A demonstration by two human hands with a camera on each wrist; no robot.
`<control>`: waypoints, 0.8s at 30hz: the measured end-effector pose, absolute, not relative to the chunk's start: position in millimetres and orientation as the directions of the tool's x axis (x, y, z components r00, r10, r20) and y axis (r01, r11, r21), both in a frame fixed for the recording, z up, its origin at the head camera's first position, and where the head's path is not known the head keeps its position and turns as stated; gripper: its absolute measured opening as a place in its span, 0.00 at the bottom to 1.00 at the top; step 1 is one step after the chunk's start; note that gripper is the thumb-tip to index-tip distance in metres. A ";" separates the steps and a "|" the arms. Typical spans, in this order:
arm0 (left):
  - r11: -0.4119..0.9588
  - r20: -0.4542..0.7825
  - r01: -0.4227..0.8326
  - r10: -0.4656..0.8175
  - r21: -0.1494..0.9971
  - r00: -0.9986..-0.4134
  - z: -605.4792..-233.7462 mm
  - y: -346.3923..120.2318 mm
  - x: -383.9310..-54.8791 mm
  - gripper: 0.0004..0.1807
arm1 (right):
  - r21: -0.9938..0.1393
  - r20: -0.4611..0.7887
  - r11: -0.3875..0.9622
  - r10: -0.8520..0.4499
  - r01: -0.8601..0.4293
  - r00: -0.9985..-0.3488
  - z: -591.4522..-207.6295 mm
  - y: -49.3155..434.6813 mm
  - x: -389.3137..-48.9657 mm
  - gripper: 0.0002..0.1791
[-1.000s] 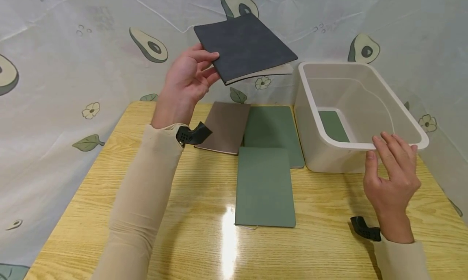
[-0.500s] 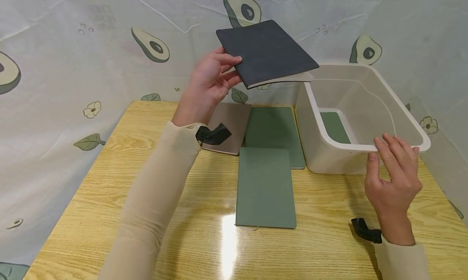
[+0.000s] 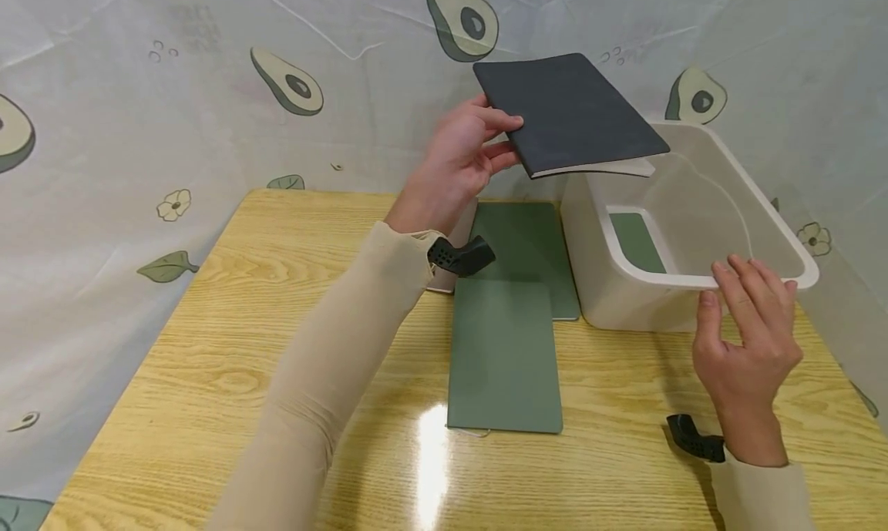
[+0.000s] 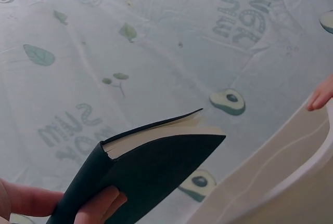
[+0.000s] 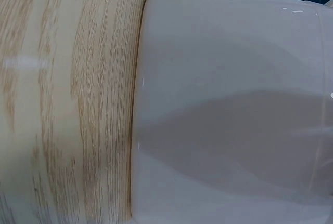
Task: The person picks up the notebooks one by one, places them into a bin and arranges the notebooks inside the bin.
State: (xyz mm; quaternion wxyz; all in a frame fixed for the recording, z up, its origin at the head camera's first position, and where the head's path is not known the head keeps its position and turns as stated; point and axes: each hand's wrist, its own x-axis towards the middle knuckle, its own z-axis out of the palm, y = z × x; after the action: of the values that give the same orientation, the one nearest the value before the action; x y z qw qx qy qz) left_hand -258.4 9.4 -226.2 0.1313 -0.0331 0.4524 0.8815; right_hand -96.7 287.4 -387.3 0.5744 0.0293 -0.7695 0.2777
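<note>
A dark navy notebook (image 3: 576, 115) is held aloft by its spine edge in my left hand (image 3: 461, 146), thumb on top and fingers beneath. Its far corner reaches over the left rim of a white plastic bin (image 3: 610, 253). The left wrist view shows the same notebook (image 4: 151, 167) with its pages slightly parted. My right hand (image 3: 745, 338) rests on the bin's near rim with fairly straight fingers over the edge and the thumb outside. A green notebook (image 3: 634, 242) lies on the bin's floor, partly hidden by the wall.
Two green notebooks, one nearer (image 3: 505, 354) and one farther back (image 3: 520, 238), lie overlapping on the wooden table (image 3: 229, 346), left of the bin. A brown notebook (image 3: 463, 230) beside them is mostly hidden by my left arm. An avocado-print sheet (image 3: 375, 22) hangs behind.
My left hand has carried the navy notebook rightward and slightly lower, from above the table to over the bin's left rim. My right hand has stayed on the near rim.
</note>
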 end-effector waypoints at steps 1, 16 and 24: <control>-0.555 -0.180 -0.268 0.209 0.788 -0.961 -226.2 13.0 -258.4 0.23 | -0.394 0.900 0.844 0.274 -0.364 -0.339 -386.9 287.3 -96.7 0.16; -0.502 -0.207 -0.330 0.286 0.800 -0.936 -236.3 61.1 -260.9 0.37 | -0.399 0.893 0.848 0.273 -0.348 -0.358 -385.1 288.1 -94.3 0.17; -0.457 -0.231 -0.345 0.287 0.820 -0.930 -248.6 83.2 -259.0 0.31 | -0.402 0.888 0.848 0.270 -0.345 -0.372 -384.3 288.4 -92.8 0.17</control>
State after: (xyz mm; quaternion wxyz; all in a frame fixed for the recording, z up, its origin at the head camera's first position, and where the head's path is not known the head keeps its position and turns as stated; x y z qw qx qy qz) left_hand -259.0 83.2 -248.6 0.1852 -0.0295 0.4868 0.8532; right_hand -92.8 288.4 -384.3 0.5599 0.0241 -0.7815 0.2743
